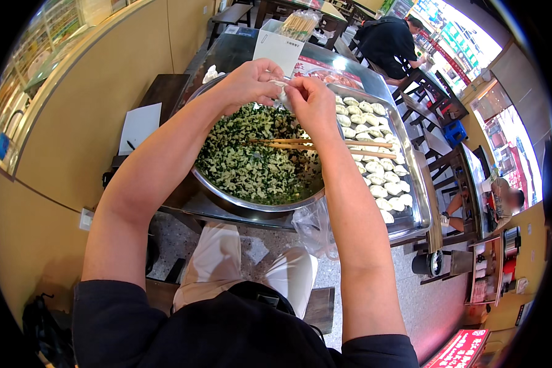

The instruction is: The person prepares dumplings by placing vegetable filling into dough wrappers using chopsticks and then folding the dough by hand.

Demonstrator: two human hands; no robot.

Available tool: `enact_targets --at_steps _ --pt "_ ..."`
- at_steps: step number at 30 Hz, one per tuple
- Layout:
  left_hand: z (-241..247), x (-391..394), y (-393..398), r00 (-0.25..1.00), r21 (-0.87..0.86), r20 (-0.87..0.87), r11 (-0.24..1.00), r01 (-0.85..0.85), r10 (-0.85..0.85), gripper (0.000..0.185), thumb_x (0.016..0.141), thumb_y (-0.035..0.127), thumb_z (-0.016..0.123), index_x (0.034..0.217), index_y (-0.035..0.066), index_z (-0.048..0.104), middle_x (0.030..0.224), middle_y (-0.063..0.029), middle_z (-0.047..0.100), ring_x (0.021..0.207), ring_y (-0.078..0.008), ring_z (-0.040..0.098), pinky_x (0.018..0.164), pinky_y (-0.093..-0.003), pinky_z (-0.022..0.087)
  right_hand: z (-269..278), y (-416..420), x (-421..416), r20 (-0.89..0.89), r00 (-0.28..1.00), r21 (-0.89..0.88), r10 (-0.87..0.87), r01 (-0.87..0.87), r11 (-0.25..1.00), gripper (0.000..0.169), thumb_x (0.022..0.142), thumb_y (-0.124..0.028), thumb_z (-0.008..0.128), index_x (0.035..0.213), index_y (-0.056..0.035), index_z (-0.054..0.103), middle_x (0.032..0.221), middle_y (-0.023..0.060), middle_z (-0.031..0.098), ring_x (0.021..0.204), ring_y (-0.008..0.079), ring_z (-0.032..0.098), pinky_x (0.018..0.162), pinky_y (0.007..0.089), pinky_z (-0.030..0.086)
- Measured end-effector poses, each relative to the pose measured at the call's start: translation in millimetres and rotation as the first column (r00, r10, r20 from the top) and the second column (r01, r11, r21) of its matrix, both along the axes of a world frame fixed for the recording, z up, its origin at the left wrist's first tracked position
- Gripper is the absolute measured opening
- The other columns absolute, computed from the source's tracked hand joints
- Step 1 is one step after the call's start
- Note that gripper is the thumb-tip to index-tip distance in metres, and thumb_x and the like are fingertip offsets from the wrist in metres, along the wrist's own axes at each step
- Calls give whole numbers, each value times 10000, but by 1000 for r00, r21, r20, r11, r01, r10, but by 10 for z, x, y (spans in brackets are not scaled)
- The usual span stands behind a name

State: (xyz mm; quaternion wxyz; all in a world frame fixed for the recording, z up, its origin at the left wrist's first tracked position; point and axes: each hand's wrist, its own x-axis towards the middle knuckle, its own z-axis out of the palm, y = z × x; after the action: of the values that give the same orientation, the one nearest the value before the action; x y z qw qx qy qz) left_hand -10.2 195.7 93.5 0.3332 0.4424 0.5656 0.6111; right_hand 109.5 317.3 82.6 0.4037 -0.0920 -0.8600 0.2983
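Between the fingertips of my left hand (257,85) and my right hand (309,99) is a dumpling (281,92) of pale dough, partly hidden by the fingers. Both hands are over the far side of a large steel bowl (262,207). Chopped green vegetable filling (253,161) lies in the bowl, with darker bits at its right. A pair of wooden chopsticks (372,149) reaches from the filling across the bowl's rim, passing beneath my right forearm. Rows of folded dumplings (377,177) lie on a steel tray (423,202) to the right of the bowl.
A white box (276,50) and a bag of wooden skewers or chopsticks (299,25) stand beyond the bowl. White paper with a pen (140,126) lies at left. A plastic bag (313,225) hangs at the table's near edge. Two other people sit at tables farther right.
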Motion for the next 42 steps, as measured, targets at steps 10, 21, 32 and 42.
enact_targets --at_steps 10,21,32,42 --pt "40 20 3 973 53 230 999 12 -24 347 825 159 614 1117 34 475 984 -49 581 807 -132 605 678 -231 513 -57 141 -77 -131 991 -223 29 -58 973 118 743 -107 657 804 -10 629 697 68 601 581 123 550 558 259 441" --pt "30 78 38 961 39 -104 966 -256 258 179 824 182 605 907 24 607 846 -31 618 735 -86 583 612 -205 489 54 -40 11 -123 991 47 57 -51 998 90 710 -77 666 723 -6 612 658 74 562 541 163 529 526 271 429" --pt "41 115 14 986 7 -83 990 -142 142 191 846 162 567 969 27 621 888 -29 615 780 -82 579 629 -208 475 47 -22 -2 -90 996 -30 -6 4 1000 143 706 -76 667 827 -26 609 647 76 552 550 177 534 542 289 433" --pt "89 109 1 970 4 211 992 -127 123 280 852 263 528 1019 38 520 902 -80 599 777 -173 608 629 -252 504 65 -14 26 -101 995 76 12 -4 997 66 716 -54 637 752 -12 601 693 103 565 633 232 557 572 319 434"
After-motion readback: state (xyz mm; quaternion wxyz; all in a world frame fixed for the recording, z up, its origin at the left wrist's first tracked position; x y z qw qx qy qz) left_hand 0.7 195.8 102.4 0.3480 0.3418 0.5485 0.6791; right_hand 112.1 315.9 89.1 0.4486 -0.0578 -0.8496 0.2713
